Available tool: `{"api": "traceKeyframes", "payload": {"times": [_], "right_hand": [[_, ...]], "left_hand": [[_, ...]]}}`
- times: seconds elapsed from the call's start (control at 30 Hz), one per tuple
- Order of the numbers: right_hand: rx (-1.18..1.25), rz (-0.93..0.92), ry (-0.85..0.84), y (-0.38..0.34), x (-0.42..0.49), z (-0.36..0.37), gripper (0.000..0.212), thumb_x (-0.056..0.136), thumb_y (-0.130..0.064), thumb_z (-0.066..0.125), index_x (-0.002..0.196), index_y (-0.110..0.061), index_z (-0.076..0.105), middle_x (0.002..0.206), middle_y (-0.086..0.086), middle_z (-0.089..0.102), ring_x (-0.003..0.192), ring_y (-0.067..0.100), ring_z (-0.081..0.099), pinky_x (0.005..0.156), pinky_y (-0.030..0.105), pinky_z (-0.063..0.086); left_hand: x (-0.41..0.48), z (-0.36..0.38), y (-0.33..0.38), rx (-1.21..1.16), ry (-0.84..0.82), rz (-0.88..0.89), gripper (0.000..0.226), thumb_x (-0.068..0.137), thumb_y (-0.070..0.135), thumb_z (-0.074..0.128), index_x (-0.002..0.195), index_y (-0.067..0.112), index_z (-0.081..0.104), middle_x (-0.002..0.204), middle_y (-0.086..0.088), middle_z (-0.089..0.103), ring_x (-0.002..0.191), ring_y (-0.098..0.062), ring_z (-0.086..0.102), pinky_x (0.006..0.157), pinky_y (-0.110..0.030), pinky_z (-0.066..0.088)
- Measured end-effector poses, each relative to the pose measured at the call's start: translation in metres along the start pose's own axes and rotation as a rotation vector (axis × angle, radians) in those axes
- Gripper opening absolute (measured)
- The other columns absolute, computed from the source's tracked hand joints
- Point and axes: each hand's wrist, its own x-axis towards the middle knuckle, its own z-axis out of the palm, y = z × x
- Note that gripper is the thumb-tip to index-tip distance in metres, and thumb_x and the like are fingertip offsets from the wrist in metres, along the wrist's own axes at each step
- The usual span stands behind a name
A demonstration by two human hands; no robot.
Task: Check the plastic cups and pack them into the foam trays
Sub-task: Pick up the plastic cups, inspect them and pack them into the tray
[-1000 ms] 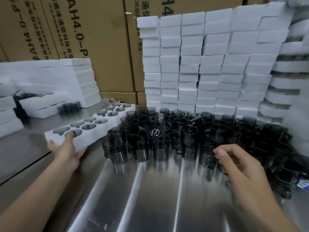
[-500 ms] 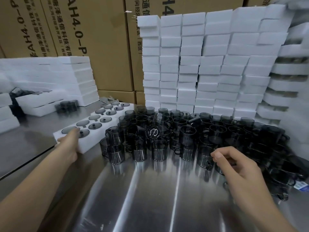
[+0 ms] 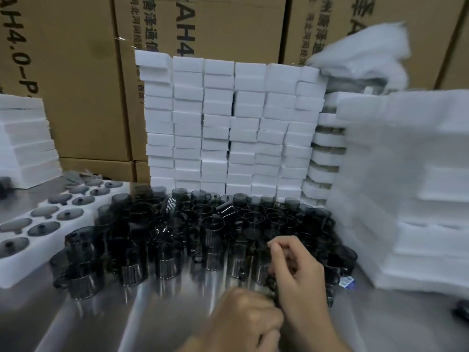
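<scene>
Our right hand (image 3: 297, 273) curls round a cup (image 3: 262, 266) at the front of the cups (image 3: 203, 224), likely to check it. Our left hand (image 3: 243, 318) is curled too; we cannot tell what it holds. The tray (image 3: 17, 270) waits close by, left, for packing.

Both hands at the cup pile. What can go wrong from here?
1. The cups stand packed tight, with a tipped cup lying on top. The right hand pulling out a front one may topple its neighbours onto the table.
2. The tray sits far to the left of the left hand. A carry across the pile could clip cups.
3. The foam stack stands close on the right, so an elbow might bump it.
</scene>
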Motion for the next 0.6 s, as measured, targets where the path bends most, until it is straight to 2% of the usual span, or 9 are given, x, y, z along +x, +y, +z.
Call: {"api": "traceKeyframes", "payload": {"times": [0.07, 0.17, 0.23, 0.3, 0.33, 0.37, 0.43, 0.5, 0.6], "right_hand": [[0.005, -0.019, 0.032, -0.008, 0.008, -0.008, 0.013, 0.105, -0.029, 0.061, 0.098, -0.037, 0.070, 0.072, -0.003, 0.065, 0.062, 0.018, 0.060, 0.055, 0.036, 0.049], [-0.030, -0.119, 0.160, -0.036, 0.016, -0.027, 0.016, 0.105, -0.020, 0.067, 0.104, -0.035, 0.072, 0.080, -0.011, 0.063, 0.063, 0.012, 0.055, 0.057, 0.016, 0.041], [-0.054, -0.221, 0.298, -0.065, 0.031, -0.055, 0.019, 0.101, -0.021, 0.068, 0.111, -0.037, 0.069, 0.093, -0.016, 0.062, 0.066, 0.010, 0.057, 0.057, 0.012, 0.042], [-0.228, -0.369, 0.421, -0.093, 0.060, -0.094, 0.029, 0.100, -0.024, 0.069, 0.127, -0.034, 0.064, 0.118, -0.020, 0.058, 0.073, 0.009, 0.063, 0.061, 0.012, 0.047], [-0.385, -0.419, 0.466, -0.107, 0.078, -0.116, 0.039, 0.100, -0.026, 0.069, 0.137, -0.029, 0.060, 0.130, -0.016, 0.054, 0.077, 0.011, 0.064, 0.066, 0.013, 0.048], [-0.551, -0.443, 0.490, -0.120, 0.098, -0.139, 0.051, 0.098, -0.028, 0.071, 0.146, -0.025, 0.054, 0.143, -0.008, 0.050, 0.083, 0.013, 0.064, 0.071, 0.014, 0.047], [-0.856, -0.367, 0.471, -0.137, 0.136, -0.178, 0.077, 0.093, -0.034, 0.075, 0.160, -0.023, 0.037, 0.163, 0.004, 0.034, 0.114, 0.030, 0.059, 0.082, 0.036, 0.053], [-1.115, -0.181, 0.371, -0.144, 0.165, -0.209, 0.101, 0.085, -0.039, 0.084, 0.164, -0.033, 0.021, 0.169, 0.001, 0.026, 0.124, 0.042, 0.057, 0.084, 0.056, 0.056], [-1.320, -0.023, 0.171, -0.143, 0.185, -0.230, 0.109, 0.079, -0.043, 0.091, 0.161, -0.040, 0.019, 0.164, 0.005, 0.037, 0.120, 0.046, 0.063, 0.084, 0.060, 0.058]], "left_hand": [[-0.005, 0.007, -0.008, -0.038, -0.023, -0.019, 0.027, 0.077, 0.004, 0.056, 0.057, 0.022, 0.055, 0.055, 0.006, 0.042, 0.052, -0.009, 0.043, 0.055, -0.029, 0.047], [-0.007, 0.008, -0.015, -0.055, -0.064, -0.020, 0.037, 0.082, 0.002, 0.055, 0.054, 0.026, 0.056, 0.052, 0.006, 0.047, 0.051, -0.008, 0.049, 0.064, 0.001, 0.034], [0.002, 0.007, -0.012, 0.005, -0.149, 0.041, 0.044, 0.079, 0.007, 0.079, 0.049, 0.031, 0.058, 0.049, 0.008, 0.051, 0.054, -0.006, 0.055, 0.073, 0.010, 0.026], [0.008, 0.010, -0.014, 0.123, -0.203, 0.068, 0.047, 0.066, 0.029, 0.101, 0.046, 0.035, 0.060, 0.046, 0.014, 0.050, 0.058, 0.002, 0.058, 0.088, 0.008, 0.022], [0.007, 0.011, -0.017, 0.143, -0.165, 0.095, 0.046, 0.068, 0.033, 0.101, 0.048, 0.037, 0.060, 0.046, 0.015, 0.049, 0.060, 0.005, 0.058, 0.096, 0.002, 0.026], [0.004, 0.013, -0.019, 0.163, -0.123, 0.120, 0.043, 0.078, 0.032, 0.093, 0.049, 0.038, 0.061, 0.046, 0.017, 0.049, 0.065, 0.006, 0.059, 0.102, -0.007, 0.035], [-0.003, 0.017, -0.024, 0.196, -0.026, 0.087, 0.056, 0.103, 0.030, 0.057, 0.048, 0.038, 0.059, 0.048, 0.019, 0.051, 0.080, 0.002, 0.061, 0.108, -0.028, 0.039], [-0.004, 0.021, -0.026, 0.219, 0.025, 0.053, 0.066, 0.109, 0.022, 0.036, 0.047, 0.035, 0.052, 0.050, 0.015, 0.051, 0.077, -0.002, 0.059, 0.112, -0.016, 0.031], [-0.003, 0.025, -0.029, 0.043, -0.079, -0.033, 0.039, 0.090, 0.015, 0.049, 0.055, 0.031, 0.045, 0.055, 0.006, 0.047, 0.057, -0.001, 0.052, 0.112, 0.001, 0.017]]}}
